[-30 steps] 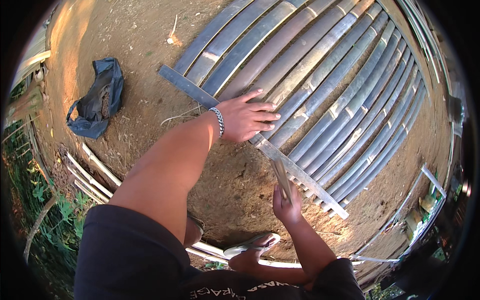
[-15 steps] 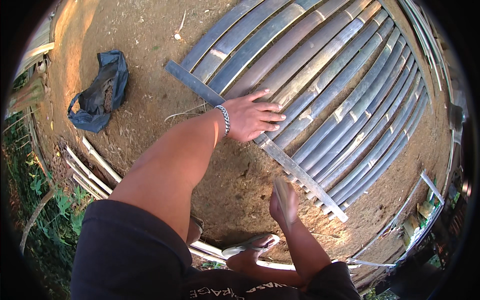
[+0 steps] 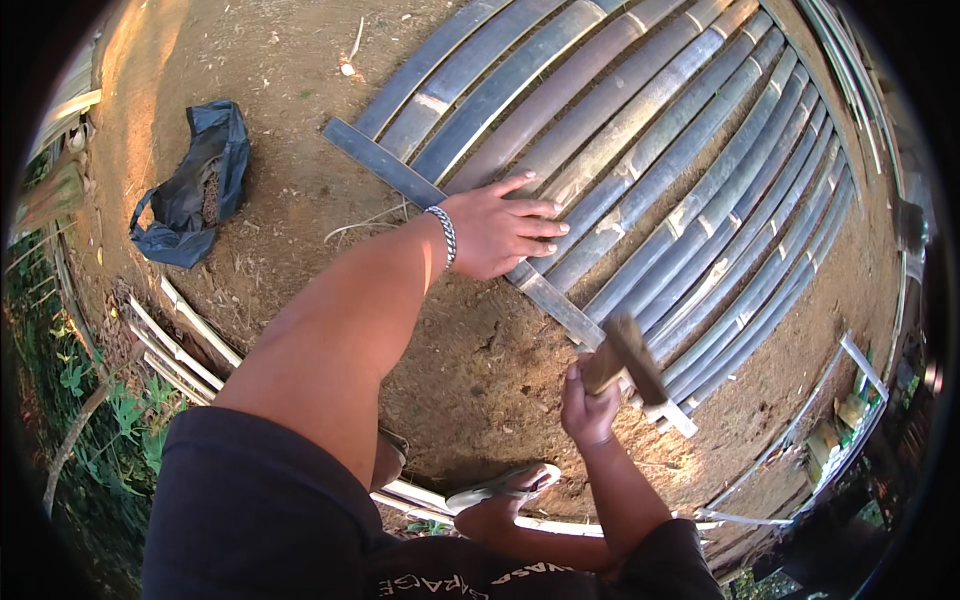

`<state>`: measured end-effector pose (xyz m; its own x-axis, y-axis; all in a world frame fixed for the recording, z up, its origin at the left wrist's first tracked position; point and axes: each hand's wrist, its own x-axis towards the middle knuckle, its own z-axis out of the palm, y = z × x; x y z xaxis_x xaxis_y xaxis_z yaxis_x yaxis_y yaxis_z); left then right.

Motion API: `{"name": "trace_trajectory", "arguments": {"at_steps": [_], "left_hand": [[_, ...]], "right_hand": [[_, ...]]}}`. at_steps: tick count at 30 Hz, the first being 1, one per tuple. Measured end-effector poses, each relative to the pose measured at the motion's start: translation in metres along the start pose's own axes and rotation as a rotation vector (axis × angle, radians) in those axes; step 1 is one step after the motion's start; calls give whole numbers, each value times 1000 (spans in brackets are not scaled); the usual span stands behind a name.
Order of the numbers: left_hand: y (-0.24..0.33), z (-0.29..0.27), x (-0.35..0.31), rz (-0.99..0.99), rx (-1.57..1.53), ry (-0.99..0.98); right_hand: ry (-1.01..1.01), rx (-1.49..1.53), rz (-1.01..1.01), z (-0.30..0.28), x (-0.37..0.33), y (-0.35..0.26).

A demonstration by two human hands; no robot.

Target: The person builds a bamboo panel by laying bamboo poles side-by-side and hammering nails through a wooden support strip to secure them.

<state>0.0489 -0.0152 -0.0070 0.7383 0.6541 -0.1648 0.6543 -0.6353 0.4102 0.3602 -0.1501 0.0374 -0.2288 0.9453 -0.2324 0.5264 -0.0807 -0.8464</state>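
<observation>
Dark bamboo slats (image 3: pixel 630 115) lie side by side on the bare ground (image 3: pixel 470 365), ahead and to the right of us, with a flat crosspiece (image 3: pixel 383 168) running across their near ends. Our left hand (image 3: pixel 492 230) rests on those ends and the crosspiece, fingers spread and fairly flat, pressing from above with nothing gripped. Our right hand (image 3: pixel 590 408) has its fingers curled round a wooden hammer-like tool (image 3: pixel 640 362), held over the crosspiece towards its right end; its head is blurred, and we cannot tell whether it touches the wood. A glancing blow off that narrow strip could split a slat end or drive the crosspiece askew, since our only hold is well to the left. Should our aim drift leftward, the spread fingers would be exposed. A loose grip might let the tool twist, and our sandalled foot (image 3: pixel 505 487) is near enough for a dropped head to hurt.
</observation>
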Motion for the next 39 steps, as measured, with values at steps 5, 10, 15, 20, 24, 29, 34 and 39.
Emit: {"name": "trace_trajectory", "arguments": {"at_steps": [5,10,15,20,24,29,34,39], "left_hand": [[1,0,-4,-33,10,-30],[2,-3,2,-31,46,-61],[3,0,-1,-32,84,-41],[2,9,-1,-14,65,46],[1,7,-4,-19,63,42],[2,7,-1,3,49,92],[3,7,-2,-7,84,70],[4,8,-2,-9,131,52]], "right_hand": [[-195,-176,256,-23,-19,15],[-572,-599,-14,-42,-71,63],[-604,-673,17,-21,-70,46],[-310,-656,-125,10,-20,13],[-296,-715,89,40,10,0],[-54,-702,120,59,13,11],[85,-627,123,69,13,22],[73,-613,174,69,10,23]]}}
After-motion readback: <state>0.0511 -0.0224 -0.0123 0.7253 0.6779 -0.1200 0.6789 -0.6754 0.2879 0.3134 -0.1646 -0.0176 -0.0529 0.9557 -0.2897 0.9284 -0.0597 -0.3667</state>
